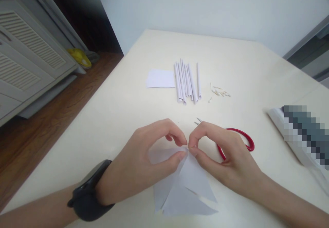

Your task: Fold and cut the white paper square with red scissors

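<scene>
A white paper square (pixel 180 176) with slits cut into it lies on the table in front of me, one corner pointing away. My left hand (pixel 154 156), with a black watch on its wrist, pinches that far corner between thumb and index finger. Touching the same corner from the other side, my right hand (pixel 218 149) has its thumb and index fingertip pressed together. Any tiny item between the fingertips is too small to make out. Partly under my right hand are red-handled scissors (pixel 250 144), with their metal tips showing beyond the knuckles.
Several rolled paper tubes (pixel 187 82) lie farther back on the cream table (pixel 123 111). To their left is a white paper sheet (pixel 160 78); to their right, several small thin sticks (pixel 218 91) are scattered. A white object with a blurred-out top (pixel 288 132) stands at the right.
</scene>
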`<state>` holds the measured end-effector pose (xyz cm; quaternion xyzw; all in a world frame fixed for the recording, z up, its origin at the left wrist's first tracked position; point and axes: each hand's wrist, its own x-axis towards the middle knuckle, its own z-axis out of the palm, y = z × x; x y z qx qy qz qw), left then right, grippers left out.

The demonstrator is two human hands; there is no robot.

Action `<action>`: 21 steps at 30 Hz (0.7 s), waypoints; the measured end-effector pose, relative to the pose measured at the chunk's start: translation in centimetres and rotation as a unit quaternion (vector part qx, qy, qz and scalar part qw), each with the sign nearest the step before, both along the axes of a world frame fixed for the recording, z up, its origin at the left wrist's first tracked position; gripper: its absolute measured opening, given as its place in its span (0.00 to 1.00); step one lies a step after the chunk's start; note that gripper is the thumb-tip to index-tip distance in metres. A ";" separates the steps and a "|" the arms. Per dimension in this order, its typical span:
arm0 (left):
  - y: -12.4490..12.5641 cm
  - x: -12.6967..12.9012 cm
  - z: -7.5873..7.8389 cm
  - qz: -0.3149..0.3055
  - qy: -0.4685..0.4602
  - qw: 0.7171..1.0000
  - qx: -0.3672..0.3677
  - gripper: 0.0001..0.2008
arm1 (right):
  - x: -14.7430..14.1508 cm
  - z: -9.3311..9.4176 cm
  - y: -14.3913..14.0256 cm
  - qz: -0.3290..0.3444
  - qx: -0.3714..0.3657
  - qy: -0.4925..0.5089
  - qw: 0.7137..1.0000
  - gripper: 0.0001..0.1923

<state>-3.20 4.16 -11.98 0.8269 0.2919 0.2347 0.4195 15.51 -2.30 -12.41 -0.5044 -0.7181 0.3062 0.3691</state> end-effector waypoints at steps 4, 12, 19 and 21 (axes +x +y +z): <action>-0.5 0.0 -0.1 0.031 -0.008 0.999 0.024 0.05 | -0.5 0.3 -0.2 -0.035 -0.007 -0.008 0.999 0.06; -0.8 0.0 -0.4 0.036 -0.003 0.998 0.055 0.06 | -1.8 0.1 -1.1 -0.115 0.027 -0.062 0.991 0.05; -0.7 -0.1 -0.6 0.017 0.000 0.998 0.054 0.06 | -1.9 -0.3 -1.3 -0.110 0.019 -0.049 0.992 0.05; -0.7 -0.1 -0.6 0.008 -0.008 0.999 0.049 0.06 | -1.8 -0.3 -1.3 -0.106 0.019 -0.042 0.993 0.06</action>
